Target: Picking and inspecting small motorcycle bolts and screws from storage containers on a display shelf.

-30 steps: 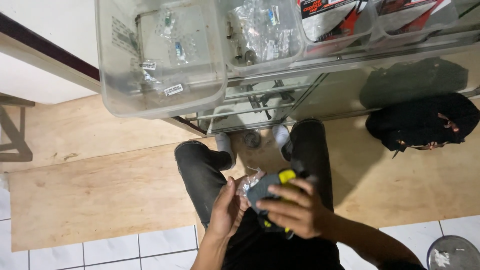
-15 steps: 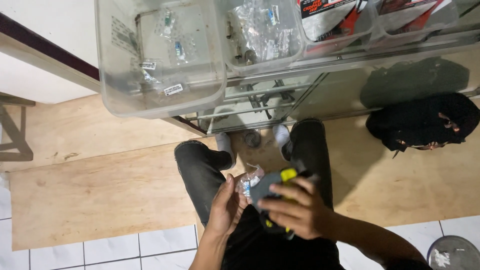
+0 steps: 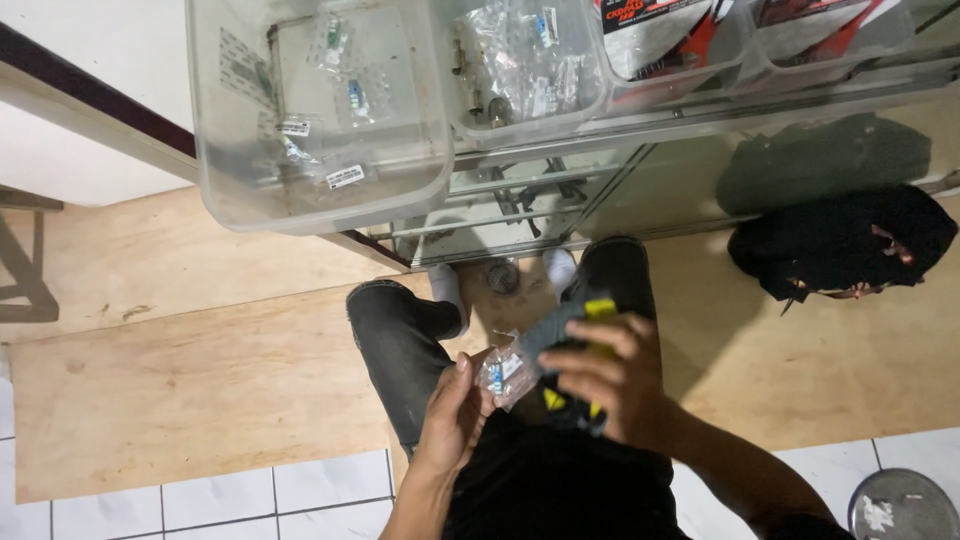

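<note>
On the far left a dark stool leg (image 3: 25, 262) stands on the wooden floor (image 3: 200, 370). Up above it sits a big clear bin (image 3: 320, 110) with a few tiny bags inside. Next to it is a second clear bin (image 3: 530, 65), full of small bags.

Lower down, the left hand (image 3: 455, 415) holds a small clear bag (image 3: 503, 372) with a blue bit in it. Its fingers are closed on the bag, with the thumb on top. The bag sits over the person's lap, between both hands.

Just to the right, the right hand (image 3: 615, 375) has its fingers wrapped around a grey and yellow tool (image 3: 572, 325).

Far right, a black bag (image 3: 840, 240) lies on the floor, well away from the hands.
</note>
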